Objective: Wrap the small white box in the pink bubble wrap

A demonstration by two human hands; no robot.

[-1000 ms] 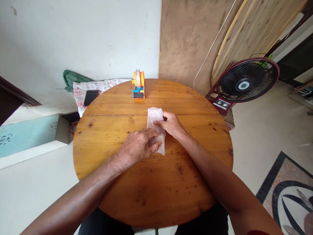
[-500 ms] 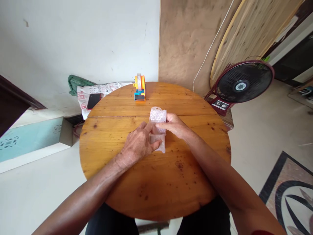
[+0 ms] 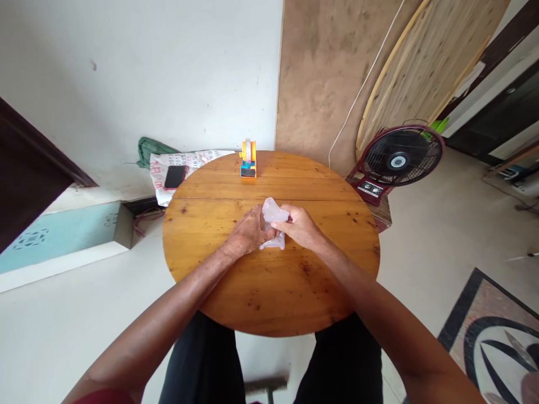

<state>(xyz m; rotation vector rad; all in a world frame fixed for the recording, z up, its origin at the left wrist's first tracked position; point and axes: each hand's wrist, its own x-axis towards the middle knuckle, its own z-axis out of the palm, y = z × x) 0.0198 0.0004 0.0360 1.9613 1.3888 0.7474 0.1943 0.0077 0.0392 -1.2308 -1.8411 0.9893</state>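
A piece of translucent bubble wrap [image 3: 275, 212] is between my hands near the middle of the round wooden table [image 3: 269, 303]. Its upper part is lifted and bent over, while its lower end rests on the wood. My right hand [image 3: 300, 225] pinches the upper part at its right edge. My left hand [image 3: 251, 229] is closed round the left side, with its thumb across the lower part. Whether anything lies inside the wrap is hidden.
An orange and blue tape dispenser [image 3: 248, 160] stands at the table's far edge. A dark red fan [image 3: 398, 160] is beyond the right edge. Past the left edge, a phone [image 3: 174, 177] lies on a printed white sack [image 3: 197, 160].
My right hand has raised and folded the upper part of the bubble wrap. My left hand has closed in round its side. The camera view has shifted.
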